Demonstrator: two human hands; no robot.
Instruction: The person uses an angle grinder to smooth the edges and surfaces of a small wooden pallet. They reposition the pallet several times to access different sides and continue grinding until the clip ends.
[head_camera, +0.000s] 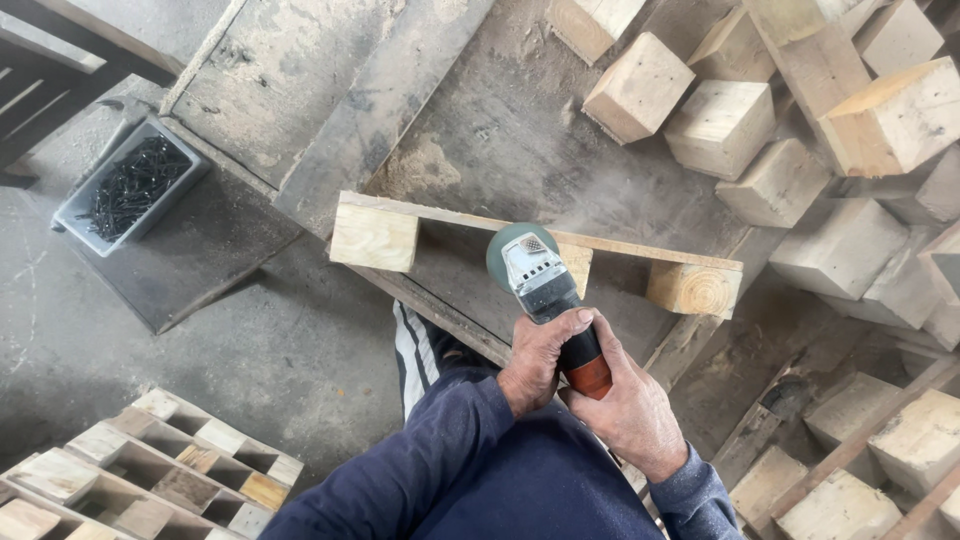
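Nearest the camera, the handle of an angle grinder (548, 290) is clasped by both hands — the left hand (537, 362) curled over the upper body, the right hand (632, 400) wrapped closed round the orange-banded grip. The tool looks stiff, fairly heavy and prone to kick, so a two-handed hold on the handle seems sound. Its disc is laid against a thin plank (560, 240) joined to three wooden blocks (374, 237). Beyond, loose wood blocks (722, 125) are heaped at the right — a grey tray of dark screws (130, 187) is set well apart at the left.
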